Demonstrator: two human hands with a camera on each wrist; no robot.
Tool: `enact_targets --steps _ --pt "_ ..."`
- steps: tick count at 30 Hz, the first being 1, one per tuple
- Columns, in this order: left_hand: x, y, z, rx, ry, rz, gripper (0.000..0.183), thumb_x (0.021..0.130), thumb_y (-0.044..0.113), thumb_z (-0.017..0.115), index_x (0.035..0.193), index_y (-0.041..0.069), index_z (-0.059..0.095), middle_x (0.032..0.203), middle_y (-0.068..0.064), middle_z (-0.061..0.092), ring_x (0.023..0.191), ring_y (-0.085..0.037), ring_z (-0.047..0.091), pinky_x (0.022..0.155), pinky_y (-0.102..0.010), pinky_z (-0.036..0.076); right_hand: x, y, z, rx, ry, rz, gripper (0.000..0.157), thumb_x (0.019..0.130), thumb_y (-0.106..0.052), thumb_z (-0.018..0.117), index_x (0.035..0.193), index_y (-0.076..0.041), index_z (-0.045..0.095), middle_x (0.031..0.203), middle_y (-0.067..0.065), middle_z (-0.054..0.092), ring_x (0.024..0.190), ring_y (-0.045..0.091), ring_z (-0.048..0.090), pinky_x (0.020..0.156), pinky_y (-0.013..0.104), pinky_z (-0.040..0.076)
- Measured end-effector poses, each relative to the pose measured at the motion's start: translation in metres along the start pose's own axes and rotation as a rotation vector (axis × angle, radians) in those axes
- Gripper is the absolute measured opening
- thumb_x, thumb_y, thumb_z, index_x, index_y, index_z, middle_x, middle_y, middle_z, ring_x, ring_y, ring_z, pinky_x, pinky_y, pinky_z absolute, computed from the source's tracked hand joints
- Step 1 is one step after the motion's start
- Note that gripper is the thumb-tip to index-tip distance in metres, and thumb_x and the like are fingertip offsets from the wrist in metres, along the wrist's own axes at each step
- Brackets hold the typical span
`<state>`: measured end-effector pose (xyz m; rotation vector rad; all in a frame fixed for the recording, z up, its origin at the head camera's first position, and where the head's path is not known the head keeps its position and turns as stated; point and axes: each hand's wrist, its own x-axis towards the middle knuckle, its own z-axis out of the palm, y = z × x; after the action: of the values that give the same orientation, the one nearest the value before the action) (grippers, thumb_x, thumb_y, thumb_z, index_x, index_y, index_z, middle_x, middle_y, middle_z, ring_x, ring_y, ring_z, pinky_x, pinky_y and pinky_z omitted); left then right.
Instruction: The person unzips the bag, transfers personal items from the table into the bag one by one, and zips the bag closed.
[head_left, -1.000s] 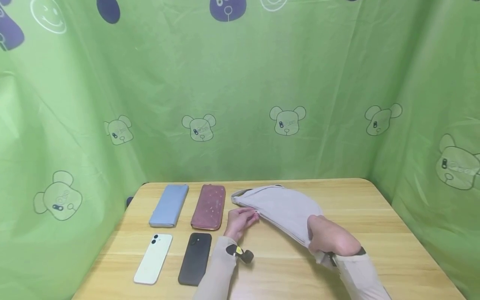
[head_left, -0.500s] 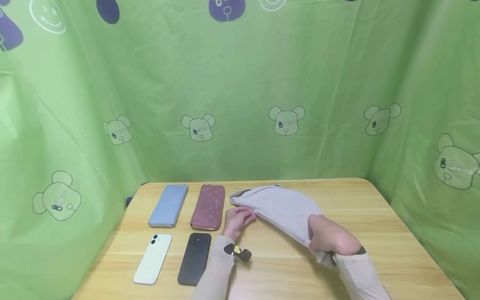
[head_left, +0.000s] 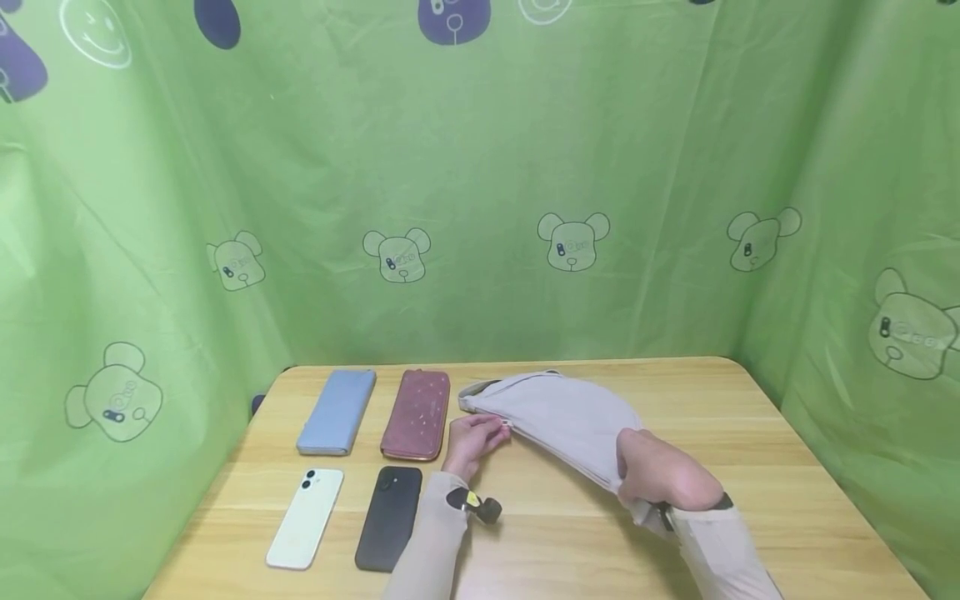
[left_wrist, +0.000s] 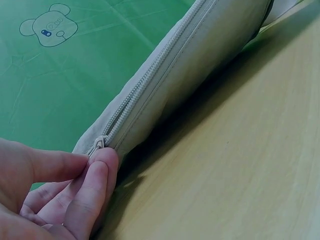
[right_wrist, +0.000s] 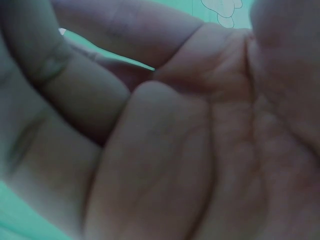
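Note:
A light grey crescent-shaped bag (head_left: 570,412) lies on the table, its zipper running along the near edge. With thumb and finger, my left hand (head_left: 469,443) pinches the zipper pull (left_wrist: 98,144) close to the bag's left end. In the left wrist view, the zipper teeth (left_wrist: 131,106) are slightly parted just beyond the slider. My right hand (head_left: 660,471) grips the bag's right end, which it mostly covers. Only the curled fingers and palm of the right hand (right_wrist: 165,145) fill the right wrist view; the bag cannot be made out there.
Left of the bag lie a blue wallet (head_left: 337,412) and a dark red zip wallet (head_left: 417,414). Nearer the front are a white phone (head_left: 306,518) and a black phone (head_left: 388,518), the latter beside my left forearm. Green curtains (head_left: 480,317) surround the wooden table (head_left: 570,550).
My left hand has shifted slightly left with the zipper pull, and the bag's left end has moved a little the same way. The right hand keeps its place.

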<state>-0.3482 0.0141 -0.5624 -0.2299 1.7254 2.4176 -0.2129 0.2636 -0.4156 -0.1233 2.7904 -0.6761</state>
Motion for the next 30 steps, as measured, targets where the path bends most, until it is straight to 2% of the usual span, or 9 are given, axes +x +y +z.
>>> enact_targets --steps 11,18,24,30 --pt "-0.002 0.003 -0.001 -0.021 -0.008 0.006 0.021 0.089 -0.007 0.070 0.109 -0.014 0.069 0.088 -0.012 0.077 0.074 -0.013 0.075 0.080 -0.029 0.066 -0.001 0.000 -0.001 0.005 0.011 -0.016 0.023 0.067 0.007 0.072 0.083 0.000 0.057 0.076 0.010 0.059 0.057 0.018 0.063 0.047 0.028 0.053" --pt "0.001 0.002 -0.007 -0.018 0.003 0.027 0.024 0.092 -0.007 0.068 0.113 -0.017 0.066 0.091 -0.014 0.076 0.077 -0.013 0.075 0.084 -0.029 0.065 -0.002 0.001 0.000 0.013 0.008 -0.005 0.025 0.067 0.008 0.073 0.085 0.001 0.056 0.078 0.010 0.058 0.057 0.019 0.063 0.046 0.027 0.053" --pt "0.000 0.003 -0.008 -0.010 0.013 0.030 0.026 0.092 -0.006 0.069 0.115 -0.017 0.066 0.099 -0.019 0.076 0.079 -0.014 0.075 0.087 -0.031 0.065 -0.004 0.002 0.000 0.046 0.007 0.002 0.022 0.068 0.009 0.068 0.083 0.001 0.056 0.072 0.011 0.060 0.050 0.018 0.064 0.043 0.028 0.053" --pt "0.002 0.004 -0.010 -0.019 0.030 0.034 0.026 0.092 -0.007 0.068 0.116 -0.017 0.066 0.096 -0.016 0.076 0.079 -0.014 0.075 0.087 -0.032 0.065 -0.005 0.004 -0.004 0.052 0.005 0.006 0.022 0.067 0.009 0.069 0.083 0.000 0.056 0.073 0.011 0.060 0.051 0.018 0.064 0.044 0.028 0.054"
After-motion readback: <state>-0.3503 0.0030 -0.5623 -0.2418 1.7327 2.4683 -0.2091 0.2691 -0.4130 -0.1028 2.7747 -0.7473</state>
